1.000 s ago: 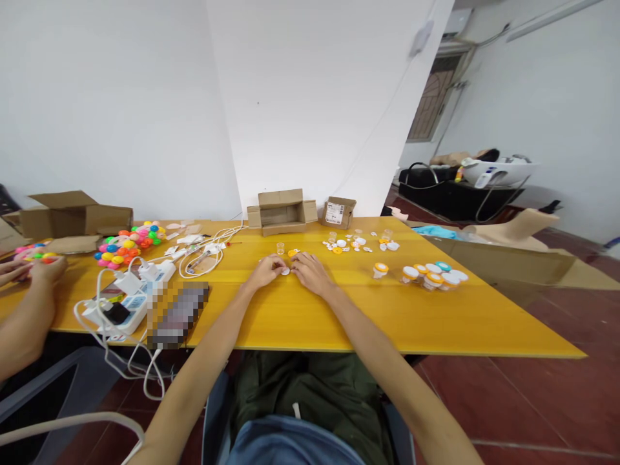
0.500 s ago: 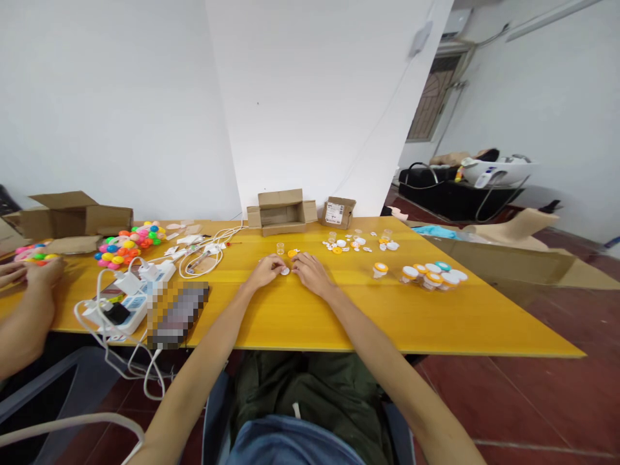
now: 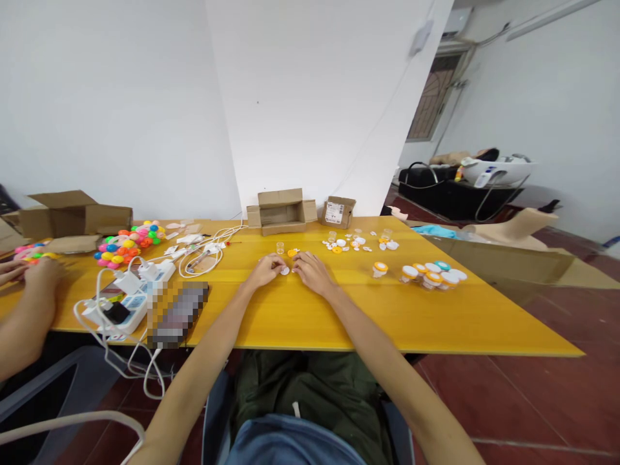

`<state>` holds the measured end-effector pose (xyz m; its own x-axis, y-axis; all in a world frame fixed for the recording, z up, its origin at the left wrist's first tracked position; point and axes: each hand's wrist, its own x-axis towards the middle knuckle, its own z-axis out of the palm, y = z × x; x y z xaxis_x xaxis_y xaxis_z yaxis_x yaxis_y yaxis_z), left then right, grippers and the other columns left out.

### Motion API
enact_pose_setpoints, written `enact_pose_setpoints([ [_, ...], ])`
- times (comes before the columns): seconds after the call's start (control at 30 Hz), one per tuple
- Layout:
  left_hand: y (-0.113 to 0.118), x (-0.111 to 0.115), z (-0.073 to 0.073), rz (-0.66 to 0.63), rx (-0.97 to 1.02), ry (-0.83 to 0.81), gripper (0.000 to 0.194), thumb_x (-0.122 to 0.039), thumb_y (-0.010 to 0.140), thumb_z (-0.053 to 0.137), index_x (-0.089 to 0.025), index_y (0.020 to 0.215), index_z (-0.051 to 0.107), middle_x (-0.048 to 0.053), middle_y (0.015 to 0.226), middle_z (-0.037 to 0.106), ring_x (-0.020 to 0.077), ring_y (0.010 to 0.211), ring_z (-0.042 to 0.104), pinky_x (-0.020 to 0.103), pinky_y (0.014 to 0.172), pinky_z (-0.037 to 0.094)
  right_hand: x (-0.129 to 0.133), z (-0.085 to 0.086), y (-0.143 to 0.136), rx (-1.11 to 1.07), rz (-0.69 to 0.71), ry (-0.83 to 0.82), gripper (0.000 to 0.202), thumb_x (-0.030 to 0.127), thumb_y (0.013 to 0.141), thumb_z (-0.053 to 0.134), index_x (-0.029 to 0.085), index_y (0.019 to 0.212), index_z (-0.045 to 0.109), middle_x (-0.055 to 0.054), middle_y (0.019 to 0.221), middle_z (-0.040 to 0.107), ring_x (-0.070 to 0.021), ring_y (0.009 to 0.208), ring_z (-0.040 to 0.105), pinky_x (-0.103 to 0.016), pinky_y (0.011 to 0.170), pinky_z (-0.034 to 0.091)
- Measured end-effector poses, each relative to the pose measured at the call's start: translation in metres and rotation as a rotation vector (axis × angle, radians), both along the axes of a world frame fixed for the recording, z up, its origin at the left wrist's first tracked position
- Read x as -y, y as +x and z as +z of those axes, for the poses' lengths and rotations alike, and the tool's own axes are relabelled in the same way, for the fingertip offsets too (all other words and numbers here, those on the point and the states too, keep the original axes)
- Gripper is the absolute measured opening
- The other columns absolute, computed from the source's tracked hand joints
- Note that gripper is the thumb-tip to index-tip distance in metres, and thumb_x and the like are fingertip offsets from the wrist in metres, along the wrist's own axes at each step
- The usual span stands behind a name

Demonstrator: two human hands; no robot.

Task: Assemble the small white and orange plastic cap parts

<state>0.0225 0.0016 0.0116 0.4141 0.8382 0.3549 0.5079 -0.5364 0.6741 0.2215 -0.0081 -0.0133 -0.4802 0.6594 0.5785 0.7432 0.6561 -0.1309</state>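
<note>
My left hand (image 3: 267, 270) rests low over the yellow table (image 3: 310, 323), its fingers closed on the edge of a small white disc (image 3: 285, 270). Just right of the disc is my right hand (image 3: 311, 272), fingers bent and pressed together; whatever they hold is too small to make out. Behind my hands stand a small clear cup (image 3: 280, 248) and an orange ring-shaped piece (image 3: 292, 252), partly hidden by my right hand.
Small white and orange parts (image 3: 337, 249) lie beyond my right hand. Lidded jars (image 3: 433, 279) are grouped at right. Cardboard boxes (image 3: 282, 213) stand at the back. At left are a power strip (image 3: 138, 309), a phone (image 3: 181, 313), cables, colourful balls (image 3: 119, 250) and another person's hands (image 3: 41, 274).
My hands have hardly moved. At the far left, the other person's hand has shifted slightly.
</note>
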Motion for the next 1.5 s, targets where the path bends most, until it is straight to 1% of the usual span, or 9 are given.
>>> enact_pose_setpoints([
  [0.2,0.000,-0.001,-0.001,-0.004,0.009,-0.019,0.015,-0.020,0.083,0.060,-0.019,0.076,0.074,0.004,0.086,0.073,0.0187,0.085,0.067,0.032,0.084,0.054,-0.002,-0.002,0.000,0.002,0.005,-0.007,0.011,0.017,0.092,0.062,0.023,0.090,0.071,-0.009,0.111,0.065,-0.0228,0.105,0.058,-0.038,0.089,0.050],
  [0.4,0.000,-0.003,-0.004,-0.033,0.037,-0.026,0.015,-0.019,0.083,0.061,-0.018,0.076,0.074,0.005,0.088,0.074,0.0186,0.085,0.067,0.033,0.084,0.054,0.000,0.000,0.000,-0.002,0.019,-0.010,0.011,0.017,0.093,0.061,0.022,0.089,0.070,-0.009,0.111,0.065,-0.0224,0.104,0.059,-0.038,0.088,0.050],
  [0.7,-0.002,-0.007,-0.009,-0.058,0.048,-0.033,0.013,-0.021,0.084,0.063,-0.018,0.081,0.076,0.005,0.090,0.074,0.0189,0.086,0.067,0.032,0.083,0.055,-0.002,-0.002,0.002,-0.011,0.040,-0.020,0.010,0.016,0.092,0.062,0.023,0.089,0.069,-0.008,0.112,0.065,-0.0223,0.106,0.059,-0.038,0.091,0.050],
  [0.93,0.000,-0.008,-0.011,-0.045,0.069,-0.051,0.013,-0.020,0.082,0.063,-0.018,0.077,0.075,0.005,0.090,0.074,0.0188,0.085,0.068,0.032,0.083,0.055,-0.002,-0.001,0.003,-0.018,0.053,-0.018,0.013,0.013,0.091,0.059,0.023,0.090,0.068,-0.008,0.112,0.065,-0.0228,0.105,0.059,-0.038,0.090,0.050],
  [1.23,0.002,-0.005,-0.009,-0.043,0.070,-0.045,0.013,-0.017,0.082,0.063,-0.018,0.078,0.075,0.004,0.088,0.074,0.0178,0.083,0.068,0.031,0.081,0.056,0.000,0.001,0.004,-0.025,0.058,-0.030,0.015,0.012,0.091,0.058,0.024,0.088,0.067,-0.007,0.111,0.066,-0.0223,0.104,0.059,-0.037,0.087,0.050],
  [1.37,0.002,-0.005,-0.008,-0.053,0.085,-0.050,0.012,-0.018,0.082,0.064,-0.018,0.077,0.075,0.005,0.087,0.074,0.0178,0.083,0.068,0.030,0.081,0.055,-0.002,-0.001,0.004,-0.066,0.065,-0.035,0.016,0.012,0.091,0.058,0.024,0.087,0.067,-0.007,0.110,0.066,-0.0223,0.103,0.059,-0.038,0.088,0.049],
  [1.5,0.002,-0.006,-0.010,-0.072,0.104,-0.057,0.012,-0.018,0.082,0.064,-0.018,0.076,0.075,0.004,0.087,0.074,0.0173,0.082,0.068,0.030,0.080,0.055,-0.006,-0.004,0.004,-0.151,0.112,-0.029,0.015,0.012,0.091,0.058,0.024,0.087,0.067,-0.007,0.109,0.066,-0.0223,0.100,0.060,-0.038,0.087,0.050],
])
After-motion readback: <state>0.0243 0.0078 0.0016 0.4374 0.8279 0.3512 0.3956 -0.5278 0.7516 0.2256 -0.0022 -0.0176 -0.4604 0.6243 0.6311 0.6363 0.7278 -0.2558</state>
